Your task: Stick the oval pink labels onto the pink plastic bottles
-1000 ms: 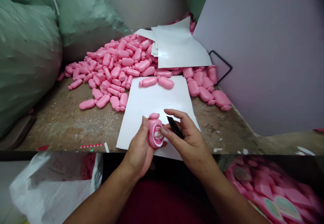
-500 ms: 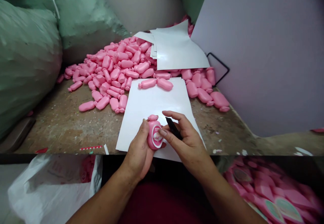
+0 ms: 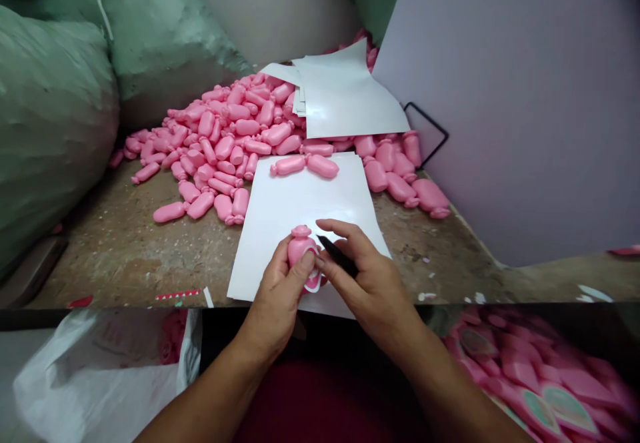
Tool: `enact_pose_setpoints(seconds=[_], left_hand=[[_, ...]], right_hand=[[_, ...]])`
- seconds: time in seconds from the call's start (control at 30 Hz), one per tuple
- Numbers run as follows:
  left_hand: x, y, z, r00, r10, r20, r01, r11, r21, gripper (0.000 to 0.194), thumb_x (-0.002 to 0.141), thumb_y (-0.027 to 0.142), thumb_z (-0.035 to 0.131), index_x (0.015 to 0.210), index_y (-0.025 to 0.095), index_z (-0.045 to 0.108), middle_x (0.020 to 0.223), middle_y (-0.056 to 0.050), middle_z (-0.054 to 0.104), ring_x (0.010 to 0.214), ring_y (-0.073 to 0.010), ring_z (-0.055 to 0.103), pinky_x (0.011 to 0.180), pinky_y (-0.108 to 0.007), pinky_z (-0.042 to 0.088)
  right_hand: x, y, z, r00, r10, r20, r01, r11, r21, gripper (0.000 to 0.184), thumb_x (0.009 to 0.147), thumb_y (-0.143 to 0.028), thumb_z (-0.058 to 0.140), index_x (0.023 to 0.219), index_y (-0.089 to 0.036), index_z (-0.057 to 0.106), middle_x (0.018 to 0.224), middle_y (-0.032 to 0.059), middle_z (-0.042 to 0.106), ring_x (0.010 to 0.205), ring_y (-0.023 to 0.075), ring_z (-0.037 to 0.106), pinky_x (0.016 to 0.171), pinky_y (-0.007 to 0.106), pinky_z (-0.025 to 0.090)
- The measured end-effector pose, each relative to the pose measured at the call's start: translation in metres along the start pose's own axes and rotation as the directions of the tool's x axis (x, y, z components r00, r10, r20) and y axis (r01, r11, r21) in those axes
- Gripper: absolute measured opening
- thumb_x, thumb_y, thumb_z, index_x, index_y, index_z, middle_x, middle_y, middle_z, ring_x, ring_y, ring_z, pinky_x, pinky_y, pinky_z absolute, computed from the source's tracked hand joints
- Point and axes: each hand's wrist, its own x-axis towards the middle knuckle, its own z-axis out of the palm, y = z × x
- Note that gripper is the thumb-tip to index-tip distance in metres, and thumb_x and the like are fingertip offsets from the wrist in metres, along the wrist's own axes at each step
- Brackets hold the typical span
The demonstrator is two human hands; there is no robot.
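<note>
My left hand [image 3: 280, 296] wraps round a small pink bottle [image 3: 300, 246], held upright above the near edge of a white sheet [image 3: 300, 206]. Its thumb lies across the oval label on the bottle's front. My right hand [image 3: 367, 276] is closed on a thin black tool [image 3: 337, 256], with fingertips touching the bottle's right side. A large heap of bare pink bottles [image 3: 235, 129] covers the far part of the table.
The table [image 3: 125, 249] is worn brown wood. Loose white sheets [image 3: 345, 96] rest on the heap. Green sacks [image 3: 50, 109] bulk at left, a lilac board [image 3: 510, 103] at right. A white plastic bag [image 3: 100, 376] hangs at lower left; labelled pink bottles [image 3: 540, 389] lie at lower right.
My left thumb has slid from the bottle's left side over its label. The right hand has stayed against the bottle. The view has shifted slightly.
</note>
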Motion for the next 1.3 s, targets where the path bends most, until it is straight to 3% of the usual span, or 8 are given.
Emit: enact_pose_setpoints(seconds=[0.1,0.17,0.33,0.53,0.77,0.9,1.1,1.3], left_hand=[[0.0,0.001,-0.001,1.0,-0.002,-0.027,0.003,1.0,0.024,0.032,0.088,0.035,0.069,0.117,0.022,0.066,0.109,-0.005,0.066,0.1,-0.0171,0.061,0.088,-0.029,0.049],[-0.001,0.004,-0.002,0.998,-0.048,-0.038,0.047,0.999,-0.015,0.034,0.086,0.035,0.071,0.117,0.023,0.065,0.105,-0.005,0.066,0.096,-0.0175,0.062,0.078,-0.027,0.052],[-0.003,0.008,-0.002,0.988,-0.134,0.072,0.14,0.987,-0.077,0.045,0.078,0.022,0.077,0.121,0.025,0.062,0.109,-0.005,0.065,0.102,-0.0192,0.063,0.075,-0.026,0.053],[-0.004,0.012,-0.007,0.959,-0.198,0.201,0.217,0.973,-0.079,0.072,0.065,-0.003,0.075,0.125,0.036,0.061,0.146,0.0,0.05,0.11,-0.0189,0.063,0.089,-0.03,0.052],[0.004,0.014,-0.011,0.934,-0.285,0.216,0.34,0.897,-0.283,0.027,0.09,0.027,0.065,0.116,0.024,0.065,0.12,-0.007,0.064,0.099,-0.0226,0.068,0.078,-0.035,0.057],[0.008,0.015,-0.012,0.94,-0.281,0.194,0.331,0.887,-0.322,0.022,0.094,0.032,0.059,0.113,0.022,0.064,0.112,-0.008,0.066,0.093,-0.0217,0.068,0.075,-0.035,0.056],[0.008,0.017,-0.011,0.962,-0.26,0.079,0.271,0.903,-0.334,0.024,0.091,0.023,0.063,0.115,0.023,0.06,0.102,-0.006,0.068,0.093,-0.019,0.067,0.077,-0.031,0.054],[0.008,0.015,-0.009,0.965,-0.258,-0.054,0.223,0.908,-0.355,0.023,0.093,0.027,0.062,0.116,0.023,0.06,0.091,-0.002,0.067,0.081,-0.014,0.067,0.07,-0.025,0.051]], right_hand=[[0.003,0.003,-0.008,0.999,-0.048,-0.026,0.04,0.968,-0.249,0.034,0.088,-0.038,0.062,0.119,-0.025,0.067,0.083,0.0053,0.072,0.069,0.0242,0.064,0.065,0.037,0.047],[0.006,0.005,-0.014,0.998,-0.047,-0.034,0.036,0.963,-0.268,0.029,0.085,-0.041,0.066,0.108,-0.024,0.071,0.082,0.0061,0.074,0.072,0.0259,0.066,0.068,0.039,0.048],[0.017,0.007,-0.018,0.999,0.016,0.031,-0.02,0.989,0.149,0.026,0.084,-0.042,0.067,0.101,-0.022,0.069,0.089,0.0025,0.073,0.078,0.0195,0.066,0.072,0.033,0.052],[0.031,0.01,-0.011,0.989,0.059,0.136,-0.092,0.963,0.253,0.029,0.079,-0.042,0.073,0.096,-0.019,0.072,0.081,0.0006,0.07,0.071,0.016,0.061,0.066,0.029,0.049],[0.034,0.012,-0.011,0.995,0.063,0.084,-0.086,0.945,0.316,0.022,0.084,-0.039,0.067,0.093,-0.019,0.07,0.087,0.0011,0.071,0.078,0.0168,0.065,0.07,0.029,0.051],[0.028,0.014,-0.013,0.995,0.064,0.073,-0.082,0.958,0.274,0.026,0.086,-0.043,0.067,0.099,-0.02,0.067,0.082,-0.0001,0.069,0.076,0.0168,0.065,0.072,0.03,0.05],[0.005,0.013,-0.015,0.996,-0.052,0.074,0.046,0.996,0.074,0.031,0.098,-0.043,0.048,0.12,-0.025,0.06,0.086,0.0016,0.069,0.075,0.0177,0.064,0.068,0.031,0.048],[-0.018,0.006,-0.015,0.932,-0.328,0.152,0.353,0.917,-0.185,0.021,0.098,-0.028,0.054,0.111,-0.028,0.071,0.089,0.0041,0.071,0.08,0.02,0.066,0.072,0.035,0.046]])
